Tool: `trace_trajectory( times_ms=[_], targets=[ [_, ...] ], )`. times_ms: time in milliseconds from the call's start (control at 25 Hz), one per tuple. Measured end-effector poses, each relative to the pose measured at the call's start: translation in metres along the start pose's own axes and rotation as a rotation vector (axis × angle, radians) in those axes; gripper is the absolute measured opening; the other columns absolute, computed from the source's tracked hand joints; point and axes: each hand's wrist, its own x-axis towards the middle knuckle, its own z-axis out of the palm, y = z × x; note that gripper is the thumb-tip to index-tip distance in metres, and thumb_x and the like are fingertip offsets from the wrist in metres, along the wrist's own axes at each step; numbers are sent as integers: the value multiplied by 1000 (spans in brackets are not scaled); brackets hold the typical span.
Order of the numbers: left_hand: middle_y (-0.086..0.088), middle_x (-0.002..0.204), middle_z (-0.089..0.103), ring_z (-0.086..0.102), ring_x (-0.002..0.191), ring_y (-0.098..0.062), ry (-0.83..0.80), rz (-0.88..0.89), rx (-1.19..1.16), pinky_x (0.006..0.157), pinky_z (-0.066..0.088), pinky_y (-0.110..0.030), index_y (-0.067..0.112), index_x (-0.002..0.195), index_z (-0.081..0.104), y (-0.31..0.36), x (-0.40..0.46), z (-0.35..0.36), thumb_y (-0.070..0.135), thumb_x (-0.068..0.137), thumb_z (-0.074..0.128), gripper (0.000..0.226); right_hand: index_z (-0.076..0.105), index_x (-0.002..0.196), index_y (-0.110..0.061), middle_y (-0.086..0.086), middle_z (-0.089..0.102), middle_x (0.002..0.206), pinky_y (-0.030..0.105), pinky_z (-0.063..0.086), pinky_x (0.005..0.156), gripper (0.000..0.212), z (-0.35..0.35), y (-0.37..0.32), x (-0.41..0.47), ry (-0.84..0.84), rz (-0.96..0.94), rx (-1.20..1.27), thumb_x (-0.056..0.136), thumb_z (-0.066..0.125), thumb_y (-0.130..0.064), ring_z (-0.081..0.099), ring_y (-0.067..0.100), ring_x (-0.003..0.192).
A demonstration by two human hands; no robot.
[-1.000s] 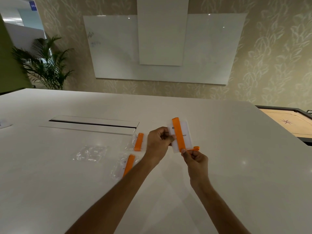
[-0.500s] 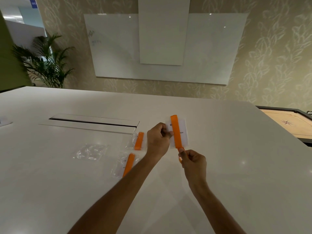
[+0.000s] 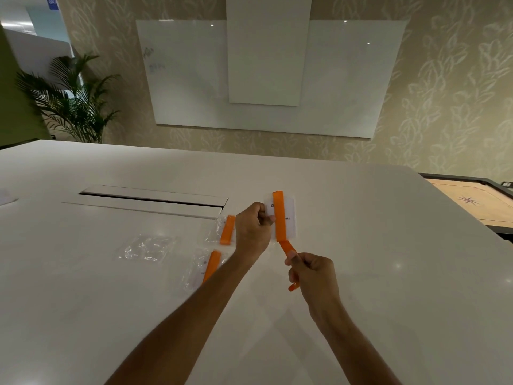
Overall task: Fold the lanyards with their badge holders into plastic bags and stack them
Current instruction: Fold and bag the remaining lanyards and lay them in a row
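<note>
While my left hand pinches the badge holder upright above the tabletop, the orange lanyard lies along its long axis. My right hand, nearer to me, grips the loose end below the holder, so I judge the next fold goes upward. Two filled plastic bags and one empty bag lie left of my hands.

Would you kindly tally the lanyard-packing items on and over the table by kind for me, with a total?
Bagged lanyard sets lying on the table: 2, farther one, nearer one
Empty clear plastic bags: 1
Unbagged badge holders: 1, gripped by the left hand
Loose orange lanyards: 1, its tail pinched by the right hand
Total: 5
</note>
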Motion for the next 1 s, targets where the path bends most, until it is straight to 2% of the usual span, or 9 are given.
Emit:
trace_trajectory(
  times_ms=[120,200,320,480,600,720,800,880,1000],
  targets=[
    [4,84,58,54,75,-10,-33,30,18,73,43,-16,14,85,53,-5,-5,4,23,86,65,15,71,71,-8,1,61,50,22,47,60,29,-7,-14,0,-32,12,79,93,57,-21,52,7,47],
    [3,82,58,54,72,-10,-56,56,31,68,41,-9,14,83,52,-9,-8,5,23,86,65,16,72,74,-3,3,62,53,24,40,65,30,-12,-24,1,-67,-10,129,93,58,-22,50,2,43],
    [3,78,58,53,68,-9,-63,96,37,63,39,-5,13,81,52,-13,-12,8,19,86,65,15,71,71,2,9,64,58,24,33,63,34,-19,-32,8,-86,-49,169,92,59,-21,42,2,39],
    [-2,73,59,51,63,-9,-134,133,51,61,45,-14,8,79,57,-13,-19,13,11,84,67,11,71,62,-5,19,60,63,24,29,53,34,-23,-37,21,-58,-72,214,91,59,-16,30,12,44],
    [-10,71,60,53,60,-12,-196,203,26,62,49,-23,1,76,58,-16,-25,17,1,80,66,10,72,68,-4,9,68,63,18,37,52,29,-25,-37,29,-11,-98,227,92,57,-11,45,2,37],
    [-4,68,55,44,55,-1,-258,213,56,58,39,-8,6,72,55,-16,-30,15,3,82,65,15,74,63,-15,9,74,71,25,46,65,34,-22,-28,36,17,-128,207,92,57,-11,63,7,58],
    [-2,67,53,44,55,-2,-292,202,59,56,37,-5,10,71,52,-17,-32,14,4,83,65,18,74,62,-16,6,75,71,28,46,66,34,-20,-18,39,53,-162,157,92,58,-14,64,11,65],
    [-2,67,53,44,55,-3,-308,196,48,55,38,-4,10,71,52,-18,-34,13,3,83,65,19,74,64,-17,2,73,66,29,47,61,31,-19,-11,40,95,-226,83,91,59,-18,61,13,61],
    [-3,67,53,45,56,-2,-306,185,34,59,41,-10,7,71,54,-24,-35,12,3,81,67,17,72,69,-21,-8,69,61,18,47,57,21,-20,-1,40,88,-311,54,87,65,-13,58,5,55]
  ],
)
